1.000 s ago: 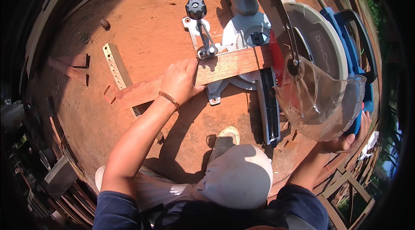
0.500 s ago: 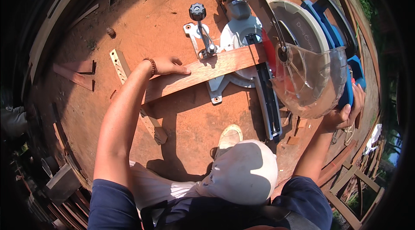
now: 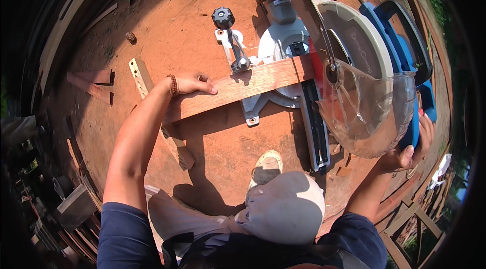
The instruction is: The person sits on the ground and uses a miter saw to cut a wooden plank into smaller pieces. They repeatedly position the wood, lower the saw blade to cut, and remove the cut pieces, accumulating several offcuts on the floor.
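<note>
A reddish-brown wooden board (image 3: 253, 81) lies across the base (image 3: 291, 31) of a mitre saw, its right end under the blade area. My left hand (image 3: 190, 85) grips the board near its left end, thumb on the top face and fingers curled at the far edge. A brown bead bracelet is on that wrist. My right hand (image 3: 415, 145) is wrapped round the blue handle (image 3: 414, 122) of the saw head, fingers partly hidden behind it. The clear guard (image 3: 367, 117) and grey upper cover (image 3: 349, 36) enclose the blade. A black-knobbed clamp (image 3: 223, 18) stands over the board.
A holed wooden post (image 3: 177, 150) passes under the board's left end. Wood offcuts (image 3: 93, 87) lie on the reddish ground at left. My shoe (image 3: 268, 163) is close to the saw's slotted arm (image 3: 315, 132). Stacked timber and a wooden frame (image 3: 417, 218) are at lower right.
The whole view has shifted slightly. The saw head and my right hand appear a little farther right and nearer. Both hands keep their holds.
</note>
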`<state>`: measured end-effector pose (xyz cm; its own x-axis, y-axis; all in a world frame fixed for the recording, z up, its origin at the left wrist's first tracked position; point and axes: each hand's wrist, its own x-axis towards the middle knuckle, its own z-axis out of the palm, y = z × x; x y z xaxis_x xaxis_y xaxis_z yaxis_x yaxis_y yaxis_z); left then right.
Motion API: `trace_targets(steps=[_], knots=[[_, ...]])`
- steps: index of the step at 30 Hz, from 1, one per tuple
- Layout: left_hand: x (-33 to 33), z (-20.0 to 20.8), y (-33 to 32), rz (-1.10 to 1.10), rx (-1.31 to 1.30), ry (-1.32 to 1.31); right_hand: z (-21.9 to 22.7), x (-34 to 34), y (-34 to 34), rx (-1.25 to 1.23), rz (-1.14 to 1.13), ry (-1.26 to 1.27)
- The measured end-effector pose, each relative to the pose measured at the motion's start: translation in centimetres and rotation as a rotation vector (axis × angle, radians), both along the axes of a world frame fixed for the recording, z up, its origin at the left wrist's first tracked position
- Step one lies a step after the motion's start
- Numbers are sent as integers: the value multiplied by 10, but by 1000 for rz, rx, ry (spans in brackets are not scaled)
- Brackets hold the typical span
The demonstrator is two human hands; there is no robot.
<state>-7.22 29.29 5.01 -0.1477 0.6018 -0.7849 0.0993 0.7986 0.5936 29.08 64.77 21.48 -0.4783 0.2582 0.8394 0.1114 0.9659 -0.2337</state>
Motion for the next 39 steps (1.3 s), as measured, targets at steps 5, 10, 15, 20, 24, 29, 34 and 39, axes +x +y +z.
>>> trace_targets(steps=[5,10,15,20,24,29,34,39], knots=[[2,-5,4,-26,4,38,1,3,6,28,-16,-31],[2,-5,9,-26,7,37,-2,1,11,37,-25,-11],[-1,-29,-14,107,-22,-131,3,-13,2,63,39,14],[7,15,13,14,-62,1,-7,13,24,160,51,34],[37,24,3,81,92,370,3,10,20,15,39,-2],[94,18,12,390,227,801,13,18,29,-314,-93,-79],[112,15,1,317,274,933,35,14,10,-128,-305,-315],[109,6,-7,232,250,935,40,16,1,-195,-427,-378]])
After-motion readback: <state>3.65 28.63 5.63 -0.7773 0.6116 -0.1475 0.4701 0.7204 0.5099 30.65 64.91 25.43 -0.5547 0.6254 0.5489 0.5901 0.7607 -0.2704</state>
